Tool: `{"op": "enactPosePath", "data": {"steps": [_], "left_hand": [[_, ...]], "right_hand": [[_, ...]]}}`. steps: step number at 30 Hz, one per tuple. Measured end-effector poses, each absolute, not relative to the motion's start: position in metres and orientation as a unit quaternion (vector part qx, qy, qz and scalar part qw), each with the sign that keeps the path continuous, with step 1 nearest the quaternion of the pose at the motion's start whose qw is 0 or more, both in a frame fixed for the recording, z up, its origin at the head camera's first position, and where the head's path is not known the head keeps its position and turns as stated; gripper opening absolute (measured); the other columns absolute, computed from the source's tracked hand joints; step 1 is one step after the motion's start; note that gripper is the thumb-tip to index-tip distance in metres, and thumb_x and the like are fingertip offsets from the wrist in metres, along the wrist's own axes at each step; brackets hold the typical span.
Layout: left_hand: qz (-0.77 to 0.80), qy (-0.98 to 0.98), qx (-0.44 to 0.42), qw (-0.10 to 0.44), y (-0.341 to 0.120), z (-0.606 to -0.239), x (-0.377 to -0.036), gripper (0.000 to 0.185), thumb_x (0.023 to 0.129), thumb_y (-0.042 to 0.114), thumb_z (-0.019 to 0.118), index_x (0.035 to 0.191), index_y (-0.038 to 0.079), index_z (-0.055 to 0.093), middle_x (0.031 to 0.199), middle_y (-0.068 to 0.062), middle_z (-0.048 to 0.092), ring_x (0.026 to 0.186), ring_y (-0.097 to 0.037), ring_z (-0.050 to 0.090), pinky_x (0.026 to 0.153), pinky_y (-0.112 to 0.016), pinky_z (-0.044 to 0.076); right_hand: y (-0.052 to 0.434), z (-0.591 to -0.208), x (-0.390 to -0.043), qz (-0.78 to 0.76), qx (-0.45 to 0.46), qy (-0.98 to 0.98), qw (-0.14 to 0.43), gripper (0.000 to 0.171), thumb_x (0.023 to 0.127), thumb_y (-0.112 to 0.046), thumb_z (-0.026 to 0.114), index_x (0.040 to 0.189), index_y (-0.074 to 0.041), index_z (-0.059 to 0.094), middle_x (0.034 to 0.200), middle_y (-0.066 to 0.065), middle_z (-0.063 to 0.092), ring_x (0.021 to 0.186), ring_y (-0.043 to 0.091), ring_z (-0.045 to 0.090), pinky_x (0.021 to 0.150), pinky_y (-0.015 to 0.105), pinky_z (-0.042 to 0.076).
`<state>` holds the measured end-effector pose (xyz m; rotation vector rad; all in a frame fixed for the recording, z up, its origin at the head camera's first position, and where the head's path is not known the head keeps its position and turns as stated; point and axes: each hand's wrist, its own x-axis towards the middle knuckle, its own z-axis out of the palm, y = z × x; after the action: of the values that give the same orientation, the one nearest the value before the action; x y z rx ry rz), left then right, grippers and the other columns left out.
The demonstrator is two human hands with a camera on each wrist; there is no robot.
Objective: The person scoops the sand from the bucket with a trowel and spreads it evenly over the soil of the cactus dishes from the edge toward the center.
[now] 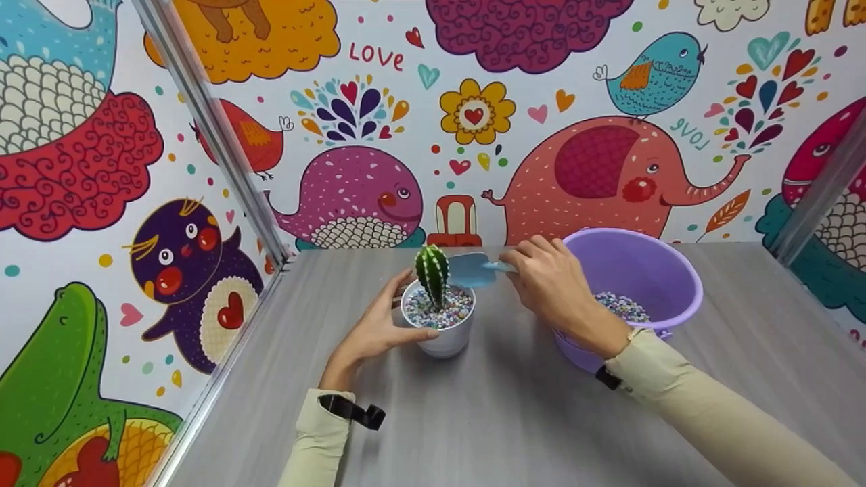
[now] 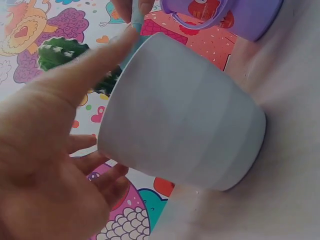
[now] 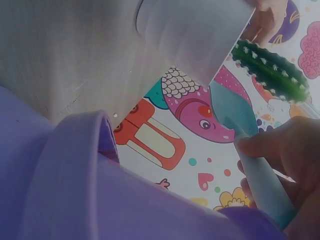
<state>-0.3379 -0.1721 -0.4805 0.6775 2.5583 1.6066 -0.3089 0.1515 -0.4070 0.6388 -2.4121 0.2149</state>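
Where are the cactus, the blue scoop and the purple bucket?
cactus (image 1: 431,273), head view, middle of its green body.
blue scoop (image 1: 471,269), head view, its blade.
purple bucket (image 1: 680,273), head view, far right rim.

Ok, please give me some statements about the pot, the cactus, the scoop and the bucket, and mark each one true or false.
1. The right hand holds a blue scoop near the cactus. True.
2. The white pot lies on its side. False: it stands upright on the grey table.
3. The left hand touches the white pot. True: its fingers lie against the pot's side.
4. The purple bucket is empty. False: small coloured pebbles lie inside it.
5. The cactus stands in the purple bucket. False: it stands in the white pot, among pebbles.
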Motion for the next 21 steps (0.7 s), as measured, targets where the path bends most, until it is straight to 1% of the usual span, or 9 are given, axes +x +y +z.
{"op": "enactPosePath", "data": {"steps": [3, 6, 7, 9, 11, 13, 15, 18, 21], "left_hand": [[0.510, 0.833, 0.211, 0.023, -0.172, -0.478, -0.336, 0.126, 0.078, 0.064, 0.091, 0.174, 0.025, 0.019, 0.175, -0.015, 0.028, 0.162, -0.041, 0.029, 0.130, -0.074, 0.022], [0.511, 0.835, 0.203, -0.014, -0.170, -0.473, -0.334, 0.130, 0.076, 0.086, 0.077, 0.174, 0.030, 0.013, 0.177, -0.014, 0.018, 0.165, -0.041, 0.021, 0.128, -0.078, 0.017], [0.512, 0.834, 0.202, -0.034, -0.168, -0.471, -0.333, 0.132, 0.075, 0.091, 0.073, 0.174, 0.030, 0.013, 0.177, -0.013, 0.018, 0.165, -0.039, 0.020, 0.128, -0.078, 0.018], [0.522, 0.826, 0.195, -0.081, -0.163, -0.466, -0.332, 0.129, 0.076, 0.093, 0.070, 0.174, 0.028, 0.016, 0.177, -0.010, 0.020, 0.165, -0.035, 0.022, 0.129, -0.076, 0.018], [0.533, 0.815, 0.189, -0.128, -0.158, -0.460, -0.328, 0.118, 0.083, 0.084, 0.073, 0.173, 0.026, 0.022, 0.175, -0.006, 0.026, 0.164, -0.031, 0.025, 0.131, -0.073, 0.019], [0.541, 0.800, 0.190, -0.178, -0.153, -0.453, -0.324, 0.103, 0.091, 0.067, 0.077, 0.171, 0.022, 0.029, 0.173, -0.004, 0.033, 0.162, -0.028, 0.031, 0.132, -0.068, 0.022], [0.546, 0.783, 0.195, -0.224, -0.147, -0.447, -0.319, 0.089, 0.096, 0.048, 0.080, 0.167, 0.019, 0.036, 0.168, -0.004, 0.040, 0.158, -0.025, 0.037, 0.132, -0.061, 0.026], [0.544, 0.759, 0.211, -0.288, -0.138, -0.438, -0.311, 0.075, 0.097, 0.029, 0.081, 0.162, 0.015, 0.045, 0.161, -0.005, 0.050, 0.151, -0.022, 0.045, 0.128, -0.055, 0.033], [0.535, 0.740, 0.233, -0.334, -0.129, -0.431, -0.304, 0.067, 0.096, 0.023, 0.081, 0.156, 0.014, 0.053, 0.155, -0.008, 0.056, 0.145, -0.020, 0.051, 0.124, -0.052, 0.039]], "right_hand": [[0.157, -0.404, -0.309, 0.105, 0.233, -0.920, 0.296, 0.033, 0.089, -0.013, 0.090, 0.121, -0.010, 0.082, 0.109, 0.009, 0.080, 0.100, 0.028, 0.067, 0.085, 0.042, 0.056], [0.164, -0.402, -0.310, 0.131, 0.227, -0.923, 0.280, 0.033, 0.090, -0.012, 0.089, 0.122, -0.008, 0.081, 0.109, 0.009, 0.079, 0.103, 0.029, 0.067, 0.089, 0.044, 0.056], [0.168, -0.400, -0.310, 0.139, 0.224, -0.924, 0.277, 0.033, 0.090, -0.011, 0.089, 0.122, -0.008, 0.082, 0.109, 0.009, 0.078, 0.103, 0.029, 0.066, 0.090, 0.044, 0.056], [0.174, -0.398, -0.309, 0.153, 0.221, -0.924, 0.274, 0.031, 0.091, -0.010, 0.087, 0.121, -0.008, 0.082, 0.108, 0.009, 0.077, 0.103, 0.029, 0.065, 0.089, 0.045, 0.055], [0.181, -0.395, -0.308, 0.162, 0.217, -0.923, 0.273, 0.028, 0.091, -0.009, 0.086, 0.119, -0.008, 0.082, 0.107, 0.009, 0.076, 0.102, 0.029, 0.065, 0.088, 0.045, 0.054], [0.189, -0.392, -0.306, 0.170, 0.214, -0.922, 0.274, 0.026, 0.093, -0.010, 0.084, 0.119, -0.008, 0.082, 0.107, 0.009, 0.076, 0.102, 0.030, 0.065, 0.087, 0.045, 0.054], [0.197, -0.389, -0.304, 0.177, 0.209, -0.922, 0.273, 0.024, 0.094, -0.011, 0.082, 0.118, -0.007, 0.081, 0.107, 0.009, 0.076, 0.102, 0.030, 0.065, 0.087, 0.046, 0.054], [0.210, -0.385, -0.301, 0.188, 0.196, -0.924, 0.270, 0.025, 0.096, -0.014, 0.081, 0.119, -0.006, 0.080, 0.108, 0.009, 0.076, 0.101, 0.029, 0.065, 0.086, 0.047, 0.056], [0.224, -0.382, -0.297, 0.191, 0.181, -0.927, 0.267, 0.025, 0.097, -0.015, 0.080, 0.120, -0.006, 0.079, 0.107, 0.009, 0.076, 0.099, 0.028, 0.065, 0.083, 0.047, 0.057]]}}
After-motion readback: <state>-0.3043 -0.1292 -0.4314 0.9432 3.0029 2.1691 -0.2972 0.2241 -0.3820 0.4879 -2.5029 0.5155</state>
